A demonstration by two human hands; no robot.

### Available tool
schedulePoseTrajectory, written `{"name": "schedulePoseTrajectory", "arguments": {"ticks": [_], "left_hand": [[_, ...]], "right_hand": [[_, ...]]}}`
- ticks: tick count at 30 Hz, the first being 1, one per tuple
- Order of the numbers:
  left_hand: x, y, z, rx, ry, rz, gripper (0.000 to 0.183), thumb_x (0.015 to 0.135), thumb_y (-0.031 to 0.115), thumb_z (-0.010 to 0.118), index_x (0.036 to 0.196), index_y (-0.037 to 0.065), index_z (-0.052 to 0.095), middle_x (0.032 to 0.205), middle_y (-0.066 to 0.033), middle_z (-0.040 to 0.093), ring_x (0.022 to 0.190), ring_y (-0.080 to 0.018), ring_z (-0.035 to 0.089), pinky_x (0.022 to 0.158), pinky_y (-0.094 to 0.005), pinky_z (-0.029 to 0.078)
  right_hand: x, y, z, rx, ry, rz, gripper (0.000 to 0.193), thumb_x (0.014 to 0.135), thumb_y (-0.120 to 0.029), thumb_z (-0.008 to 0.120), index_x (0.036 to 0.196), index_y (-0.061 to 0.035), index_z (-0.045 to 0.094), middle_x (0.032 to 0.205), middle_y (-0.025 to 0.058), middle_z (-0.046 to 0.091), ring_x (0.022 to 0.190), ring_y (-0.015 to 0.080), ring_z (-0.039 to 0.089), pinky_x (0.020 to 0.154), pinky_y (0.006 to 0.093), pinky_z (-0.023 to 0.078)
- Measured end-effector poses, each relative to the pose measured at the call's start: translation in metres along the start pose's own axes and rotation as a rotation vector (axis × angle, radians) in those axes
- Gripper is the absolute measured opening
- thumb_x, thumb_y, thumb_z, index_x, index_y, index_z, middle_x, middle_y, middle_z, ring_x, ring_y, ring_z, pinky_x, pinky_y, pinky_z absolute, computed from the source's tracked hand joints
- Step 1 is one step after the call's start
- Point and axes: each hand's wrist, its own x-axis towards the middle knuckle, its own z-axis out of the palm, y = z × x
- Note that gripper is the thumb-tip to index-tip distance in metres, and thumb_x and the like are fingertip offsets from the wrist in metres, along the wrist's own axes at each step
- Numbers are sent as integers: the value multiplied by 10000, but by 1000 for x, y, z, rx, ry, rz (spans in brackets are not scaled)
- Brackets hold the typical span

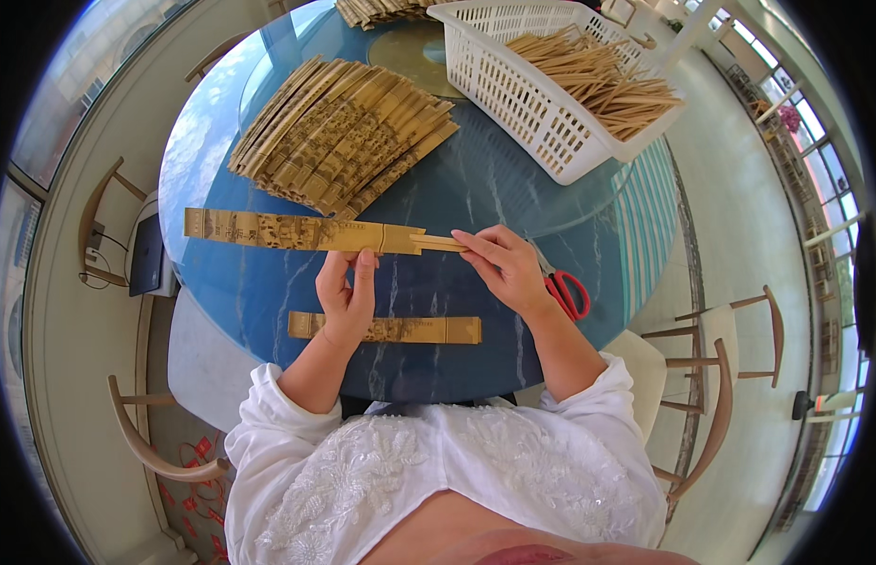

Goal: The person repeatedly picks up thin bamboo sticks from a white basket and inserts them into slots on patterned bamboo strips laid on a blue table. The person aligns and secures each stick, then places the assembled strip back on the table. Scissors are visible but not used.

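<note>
A long gold-brown printed paper chopstick sleeve (287, 231) lies level across the view, above the blue marbled table. My left hand (348, 294) pinches it from below near its right end, thumb on the front. My right hand (504, 267) is closed on the ends of pale wooden chopsticks (440, 243), whose other ends are inside the sleeve's right opening. How far they reach in is hidden. Below my hands, flat sleeves (424, 330) lie on the table, partly behind my left wrist. Scissors with red handles (568, 294) lie beside my right forearm.
A large fanned pile of gold sleeves (339, 132) sits at the far left of the table (457, 367). A white plastic basket (523, 113) at the far right holds many loose chopsticks (589, 80). More sleeves (386, 9) lie at the back. Wooden-framed chairs (716, 414) surround the table.
</note>
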Motion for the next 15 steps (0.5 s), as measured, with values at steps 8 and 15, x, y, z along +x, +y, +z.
{"name": "schedulePoseTrajectory", "arguments": {"ticks": [8,15], "left_hand": [[0,-1,-1,-34,23,-53,49,976,17,593,978,-17,628,858,-40,614,726,-92,531,678,-214,422],[0,7,5,163,-121,56,62,902,-28,647,953,-18,681,868,-108,694,765,-215,646,701,-287,488]], "right_hand": [[1,1,2,-55,-5,-44,431,835,-98,758,1254,-167,687,845,36,621,679,201,596,594,314,495],[-1,5,5,9,-74,-36,526,831,-13,749,1333,-116,630,930,67,637,735,199,617,634,301,498]]}}
